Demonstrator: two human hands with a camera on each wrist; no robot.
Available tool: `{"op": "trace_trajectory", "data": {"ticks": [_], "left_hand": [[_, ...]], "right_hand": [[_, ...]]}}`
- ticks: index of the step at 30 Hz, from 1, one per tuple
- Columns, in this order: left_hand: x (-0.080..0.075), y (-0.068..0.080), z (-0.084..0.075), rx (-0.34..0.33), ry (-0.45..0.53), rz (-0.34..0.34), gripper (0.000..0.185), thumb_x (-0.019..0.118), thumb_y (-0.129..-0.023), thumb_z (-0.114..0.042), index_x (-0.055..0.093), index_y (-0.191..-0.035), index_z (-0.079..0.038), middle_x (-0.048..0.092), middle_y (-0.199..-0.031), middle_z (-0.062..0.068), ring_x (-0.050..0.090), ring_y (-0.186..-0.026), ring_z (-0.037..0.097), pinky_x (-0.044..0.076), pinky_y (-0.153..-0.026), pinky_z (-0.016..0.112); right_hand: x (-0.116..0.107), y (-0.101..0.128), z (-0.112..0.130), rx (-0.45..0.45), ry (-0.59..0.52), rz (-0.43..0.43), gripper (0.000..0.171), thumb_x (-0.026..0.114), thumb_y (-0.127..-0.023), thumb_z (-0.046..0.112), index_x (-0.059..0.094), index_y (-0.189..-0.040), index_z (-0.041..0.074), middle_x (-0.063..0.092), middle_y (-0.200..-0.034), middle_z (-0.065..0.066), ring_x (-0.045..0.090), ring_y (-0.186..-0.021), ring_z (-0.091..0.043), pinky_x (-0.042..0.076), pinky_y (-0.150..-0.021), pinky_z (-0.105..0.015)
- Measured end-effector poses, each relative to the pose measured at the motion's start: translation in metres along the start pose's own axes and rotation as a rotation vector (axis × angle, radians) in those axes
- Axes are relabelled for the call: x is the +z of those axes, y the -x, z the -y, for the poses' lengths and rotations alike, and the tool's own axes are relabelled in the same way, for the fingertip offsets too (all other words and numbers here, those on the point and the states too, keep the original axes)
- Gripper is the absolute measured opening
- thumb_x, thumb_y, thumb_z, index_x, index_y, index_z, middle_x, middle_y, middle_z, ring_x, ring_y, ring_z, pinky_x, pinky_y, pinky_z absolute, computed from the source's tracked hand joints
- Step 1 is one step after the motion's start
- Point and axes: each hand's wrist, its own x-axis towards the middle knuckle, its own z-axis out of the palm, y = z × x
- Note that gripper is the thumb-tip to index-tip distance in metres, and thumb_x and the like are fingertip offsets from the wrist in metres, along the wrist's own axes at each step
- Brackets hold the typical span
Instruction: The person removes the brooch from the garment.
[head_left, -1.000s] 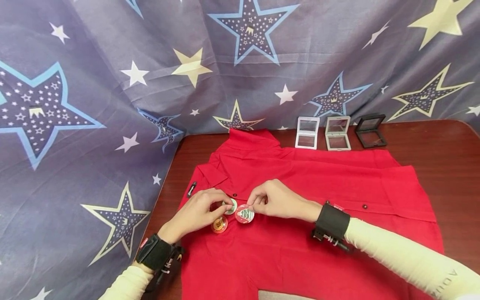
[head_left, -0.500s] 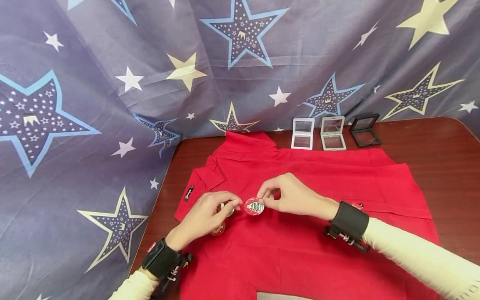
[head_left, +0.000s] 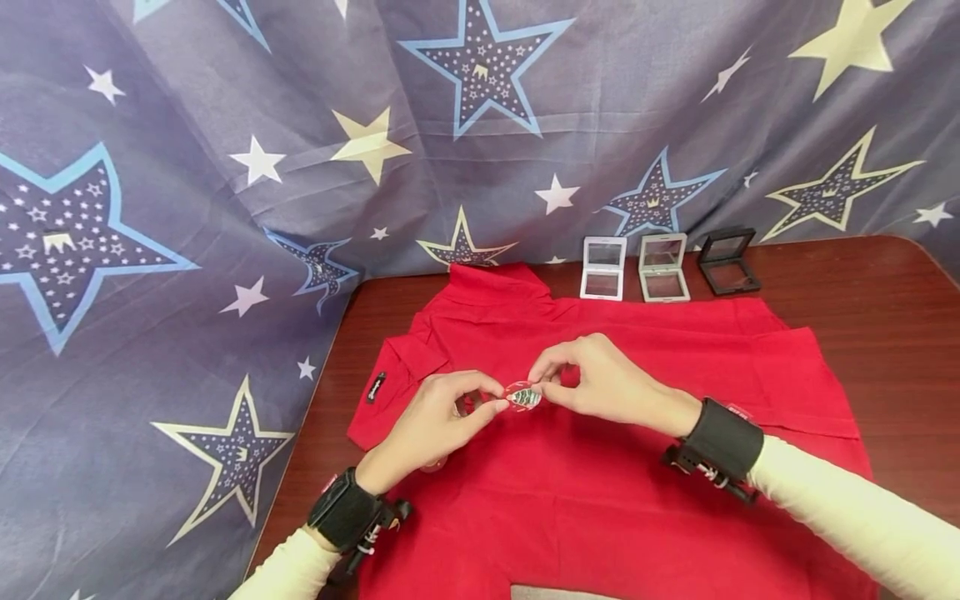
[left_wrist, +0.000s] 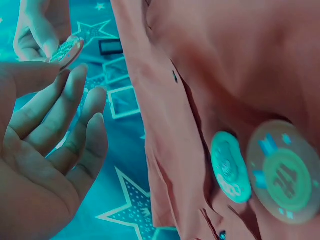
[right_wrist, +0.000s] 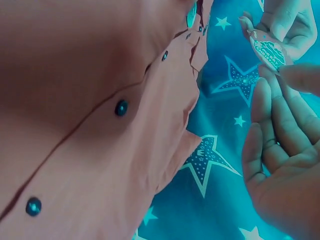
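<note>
A round red button badge (head_left: pixel 523 397) with a green Christmas tree picture is up over the red shirt (head_left: pixel 637 500). My left hand (head_left: pixel 442 417) pinches its left edge between thumb and forefinger, and my right hand (head_left: pixel 611 387) pinches the opposite edge the same way. The left wrist view shows the badge tilted, its edge between the two hands. On the shirt, two more badges appear in that view: a small pale green one (left_wrist: pixel 230 167) and a larger round one (left_wrist: pixel 287 182) with a printed centre. The left hand mostly hides both in the head view.
The shirt lies spread over a brown wooden table (head_left: pixel 862 292). Along the back edge stand a white case (head_left: pixel 602 283), a pale case (head_left: pixel 663 286) and a black case (head_left: pixel 729 277), all with lids up. A star-patterned curtain (head_left: pixel 315 75) hangs behind.
The right hand has carried the tree badge rightward and upward from beside the other badges. The left hand has left the pale green badge and now pinches the tree badge too.
</note>
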Motion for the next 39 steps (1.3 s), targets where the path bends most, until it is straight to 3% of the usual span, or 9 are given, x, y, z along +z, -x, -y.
{"op": "trace_trajectory", "data": {"ticks": [12, 19, 24, 33, 39], "left_hand": [[0.007, -0.011, -0.007, 0.069, -0.006, -0.097, 0.015, 0.082, -0.089, -0.019, 0.074, -0.100, -0.026, 0.062, -0.084, -0.016, 0.056, -0.066, 0.008, 0.050, -0.055, 0.027], [0.009, -0.016, -0.009, 0.125, -0.031, -0.135, 0.014, 0.081, -0.089, -0.019, 0.074, -0.100, -0.025, 0.063, -0.088, -0.017, 0.058, -0.068, 0.011, 0.051, -0.058, 0.033], [0.007, -0.016, -0.012, 0.182, -0.057, -0.142, 0.011, 0.078, -0.092, -0.020, 0.074, -0.101, -0.024, 0.065, -0.096, -0.017, 0.058, -0.075, 0.009, 0.052, -0.060, 0.033], [0.008, -0.017, -0.011, 0.366, -0.193, -0.212, 0.017, 0.079, -0.089, -0.015, 0.075, -0.105, -0.019, 0.069, -0.107, -0.009, 0.064, -0.094, 0.005, 0.054, -0.075, 0.025], [0.007, -0.019, -0.009, 0.443, -0.214, -0.268, 0.020, 0.080, -0.086, -0.011, 0.077, -0.105, -0.014, 0.072, -0.107, -0.004, 0.068, -0.096, 0.009, 0.057, -0.083, 0.030]], "right_hand": [[-0.012, 0.005, -0.001, -0.065, 0.045, -0.062, 0.019, 0.081, -0.089, 0.019, 0.078, -0.104, 0.030, 0.071, -0.094, 0.024, 0.058, -0.068, -0.003, 0.047, -0.062, -0.028], [-0.016, 0.010, -0.005, 0.004, -0.021, -0.090, 0.013, 0.076, -0.095, 0.025, 0.078, -0.106, 0.031, 0.072, -0.090, 0.021, 0.060, -0.066, -0.007, 0.051, -0.063, -0.030], [-0.019, 0.012, -0.009, 0.055, -0.078, -0.100, 0.014, 0.076, -0.094, 0.021, 0.079, -0.106, 0.029, 0.073, -0.090, 0.020, 0.063, -0.074, -0.007, 0.052, -0.067, -0.032], [-0.022, 0.014, -0.013, 0.151, -0.172, -0.081, 0.012, 0.075, -0.095, 0.016, 0.079, -0.101, 0.025, 0.075, -0.085, 0.013, 0.069, -0.071, -0.010, 0.052, -0.062, -0.028], [-0.022, 0.014, -0.014, 0.196, -0.238, -0.051, 0.012, 0.075, -0.095, 0.015, 0.079, -0.103, 0.022, 0.077, -0.087, 0.004, 0.072, -0.073, -0.012, 0.056, -0.065, -0.032]]}}
